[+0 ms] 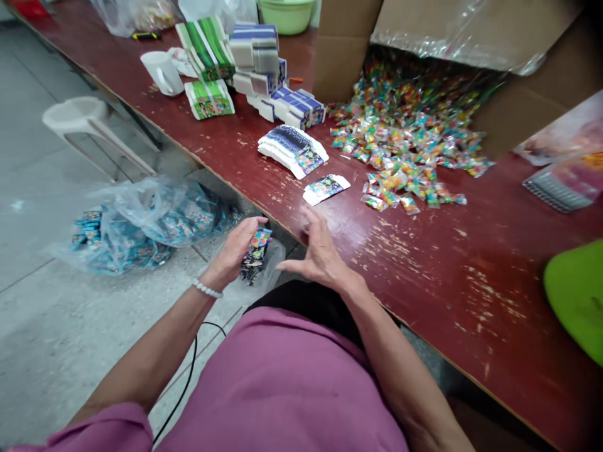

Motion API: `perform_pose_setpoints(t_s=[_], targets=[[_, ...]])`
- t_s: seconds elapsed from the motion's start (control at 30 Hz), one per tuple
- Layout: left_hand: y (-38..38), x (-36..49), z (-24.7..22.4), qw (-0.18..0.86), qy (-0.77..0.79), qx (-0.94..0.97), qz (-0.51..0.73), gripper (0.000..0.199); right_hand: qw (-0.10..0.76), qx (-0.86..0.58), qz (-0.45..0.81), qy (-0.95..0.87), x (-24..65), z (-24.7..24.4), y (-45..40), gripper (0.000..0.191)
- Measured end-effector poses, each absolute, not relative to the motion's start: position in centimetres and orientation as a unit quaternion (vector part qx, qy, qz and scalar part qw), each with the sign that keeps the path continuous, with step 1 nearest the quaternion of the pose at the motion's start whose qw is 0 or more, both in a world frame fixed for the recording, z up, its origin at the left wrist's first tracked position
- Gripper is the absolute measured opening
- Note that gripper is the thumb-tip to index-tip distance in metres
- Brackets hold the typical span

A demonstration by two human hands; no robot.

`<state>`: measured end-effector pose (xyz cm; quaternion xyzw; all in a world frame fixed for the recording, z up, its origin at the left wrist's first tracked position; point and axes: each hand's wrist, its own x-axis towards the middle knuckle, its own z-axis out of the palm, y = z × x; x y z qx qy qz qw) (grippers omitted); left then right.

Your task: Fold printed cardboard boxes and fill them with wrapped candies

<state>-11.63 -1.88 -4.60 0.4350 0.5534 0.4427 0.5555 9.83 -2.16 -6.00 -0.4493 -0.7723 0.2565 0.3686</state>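
My left hand [235,250], with a beaded bracelet at the wrist, is closed around a small printed candy box [260,238] just off the table's front edge. Below it a clear plastic bag [273,267] contains more dark printed boxes [250,271]. At the table edge my right hand [323,251] is empty, thumb and fingers apart; its fingertips are slightly blurred. A flattened box [326,189] lies on the tabletop just beyond them. Behind that is a fanned stack of flat boxes [292,149]. Small wrapped candies [405,179] are heaped to the right.
A large cardboard carton [346,50] lies spilling candies onto the red table [424,263]. Banded green box stacks [210,100], purple ones [296,107] and a white mug [162,73] stand behind. Bags of blue packets [141,226] and a white stool [78,116] are on the floor.
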Motion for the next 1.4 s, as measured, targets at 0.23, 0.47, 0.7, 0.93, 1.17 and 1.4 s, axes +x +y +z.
perform_pose_setpoints(t_s=[0.23,0.47,0.7,0.93,1.17,1.4], targets=[[2.0,-12.8,-4.9,0.237,0.626,0.652,0.356,0.039,0.437,-0.554,0.222,-0.673,13.8,-8.2,-2.1,0.027],[7.6,-2.7,-3.9,0.051,0.590,0.796,0.125,0.063,0.456,-0.520,0.203,-0.693,13.2,-7.5,-2.5,0.014],[8.9,-1.8,-3.5,0.032,0.589,0.806,0.050,0.049,0.476,-0.523,0.231,-0.668,13.4,-7.7,-2.2,0.014],[7.3,-1.8,-3.2,-0.018,0.584,0.803,0.113,0.049,0.524,-0.601,0.268,-0.541,15.2,-7.6,-0.3,0.035],[3.6,-1.7,-4.8,-0.081,0.501,0.847,0.159,0.047,0.435,-0.665,0.217,-0.567,16.2,-6.3,3.8,0.035],[4.1,-1.9,-5.3,-0.056,0.499,0.853,0.142,0.048,0.344,-0.710,0.259,-0.557,17.2,-7.5,6.0,0.043]])
